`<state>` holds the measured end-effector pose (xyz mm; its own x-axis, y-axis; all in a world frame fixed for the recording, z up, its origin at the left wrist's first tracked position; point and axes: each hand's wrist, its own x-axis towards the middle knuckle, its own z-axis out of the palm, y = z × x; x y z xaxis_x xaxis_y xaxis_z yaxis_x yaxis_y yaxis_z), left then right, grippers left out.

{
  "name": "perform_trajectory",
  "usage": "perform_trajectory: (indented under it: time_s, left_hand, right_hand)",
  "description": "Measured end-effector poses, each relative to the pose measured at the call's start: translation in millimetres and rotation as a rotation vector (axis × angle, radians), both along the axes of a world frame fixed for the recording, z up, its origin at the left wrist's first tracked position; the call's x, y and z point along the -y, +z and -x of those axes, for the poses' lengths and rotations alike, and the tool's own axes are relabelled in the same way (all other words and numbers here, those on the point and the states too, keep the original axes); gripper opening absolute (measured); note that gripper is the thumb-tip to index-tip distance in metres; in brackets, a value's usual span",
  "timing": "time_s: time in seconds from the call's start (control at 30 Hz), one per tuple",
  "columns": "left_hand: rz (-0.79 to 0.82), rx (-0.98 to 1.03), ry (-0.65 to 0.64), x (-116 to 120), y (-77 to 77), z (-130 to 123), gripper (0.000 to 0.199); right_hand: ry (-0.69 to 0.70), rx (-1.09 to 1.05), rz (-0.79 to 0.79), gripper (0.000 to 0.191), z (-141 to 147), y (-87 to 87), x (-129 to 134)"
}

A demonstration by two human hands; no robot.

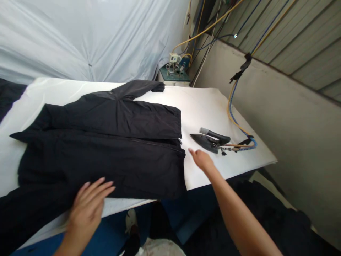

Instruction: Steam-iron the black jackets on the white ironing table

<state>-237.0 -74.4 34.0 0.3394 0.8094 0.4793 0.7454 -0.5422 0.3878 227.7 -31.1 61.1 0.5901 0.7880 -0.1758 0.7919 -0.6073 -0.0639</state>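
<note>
One black, thin-cloth jacket point(106, 160) lies on the white-topped table point(202, 103) — likely light, soft, slippery, best taken by its hem. Your left hand point(89, 202) rests unclenched on it; your right hand point(204, 160) half-curls near the dark metal iron point(205, 142) — whether gripping anything, I cannot tell.

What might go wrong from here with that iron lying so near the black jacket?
The right hand is close to the iron; if it is hot, a careless reach could burn the fingers. The iron's tip points towards the open zip of the jacket, so pushing it forward might snag or mark that. The cords hang down to it and could tug it askew.
</note>
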Motion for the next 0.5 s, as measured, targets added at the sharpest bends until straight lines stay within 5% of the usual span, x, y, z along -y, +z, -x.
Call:
perform_trajectory:
  time_s: [0.13, 0.23, 0.33, 0.5]
  left_hand:
    - [0.058, -0.071, -0.419, 4.3, -13.6, -97.1, 0.039]
    - [0.145, -0.262, -0.509, 24.2, -25.8, -146.2, 0.049]
    - [0.205, -0.369, -0.434, 41.6, -38.3, -162.5, 0.076]
    - [0.176, -0.413, -0.406, 45.6, -45.1, -161.4, 0.078]
  right_hand:
    - [-0.044, -0.406, 0.22, 0.065, 54.6, -32.9, 45.6]
    - [-0.08, -0.4, 0.158, 0.058, 69.1, -44.1, 49.0]
    - [-0.099, -0.44, 0.113, 0.051, 71.3, -44.7, 38.3]
    - [-0.158, -0.549, 0.027, 0.058, 69.1, -46.6, 32.0]
